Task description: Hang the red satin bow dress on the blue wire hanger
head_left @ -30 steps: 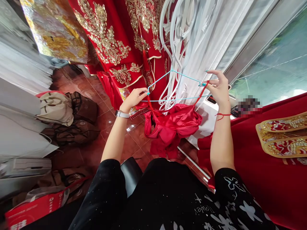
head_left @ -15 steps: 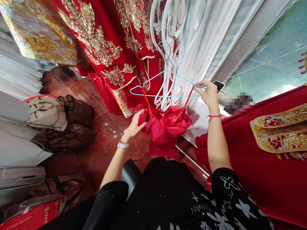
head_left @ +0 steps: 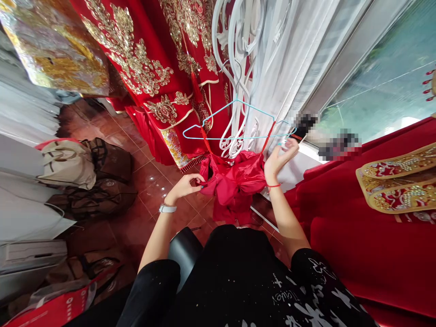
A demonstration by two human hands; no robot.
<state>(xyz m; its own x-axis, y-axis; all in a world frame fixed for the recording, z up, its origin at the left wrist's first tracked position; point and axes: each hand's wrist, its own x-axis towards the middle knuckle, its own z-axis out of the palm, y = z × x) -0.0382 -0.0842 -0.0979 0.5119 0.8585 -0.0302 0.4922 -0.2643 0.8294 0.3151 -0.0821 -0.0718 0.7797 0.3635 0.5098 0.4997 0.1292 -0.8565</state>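
Nearest the camera, the wearer's black top [head_left: 235, 272] fills the foreground, and both forearms reach forward, hands well apart; the left hand [head_left: 184, 187], a watch [head_left: 167, 209] at its wrist, has thumb and fingertips closed on the left edge of the red garment [head_left: 226, 186], a light pinch judged enough to steady that edge without straining the straps; the right hand [head_left: 279, 159], a red cord [head_left: 273, 185] at its wrist, is raised just beside the garment's right edge, fingers loosely curled; whether it holds anything cannot be told, and contact between its wrist and the cloth is not established; the garment thus lies between the two hands, its bunched upper part roughly level with the left and a little lower than the right's fingers; beyond, the left strap [head_left: 205, 139] and right strap [head_left: 269, 136] pass over the blue hanger [head_left: 237, 100], each near a bend in the wire, presumably so that they stay spread; the hanger's metal hook [head_left: 240, 72] stands against the white scrollwork [head_left: 232, 32], which probably bears the weight; farther back, an embroidered red robe [head_left: 139, 63] hangs at left, a white curtain [head_left: 296, 59] at right.
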